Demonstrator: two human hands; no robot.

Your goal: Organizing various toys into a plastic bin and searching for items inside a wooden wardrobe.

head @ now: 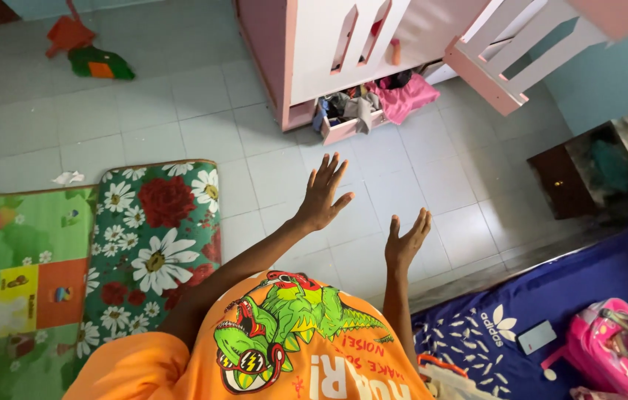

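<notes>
My left hand [323, 194] is raised in front of me over the tiled floor [180, 111], fingers spread, holding nothing. My right hand [405, 242] is lifted beside it, seen edge-on, fingers straight and together, also holding nothing. Neither hand touches anything. Below them shows my orange shirt [269, 348] with a green dinosaur print. The nearest things are a flowered mat [154, 244] to the left and a dark blue bed cover [551, 311] at the lower right.
A pink and white cupboard [314, 52] stands ahead, with an open drawer [351, 118] full of clothes and a pink cloth [406, 96]. A green play mat [10, 281] lies far left. A pink backpack [610, 344] and a white phone [537, 337] lie on the bed. A dark low cabinet [573, 178] is right.
</notes>
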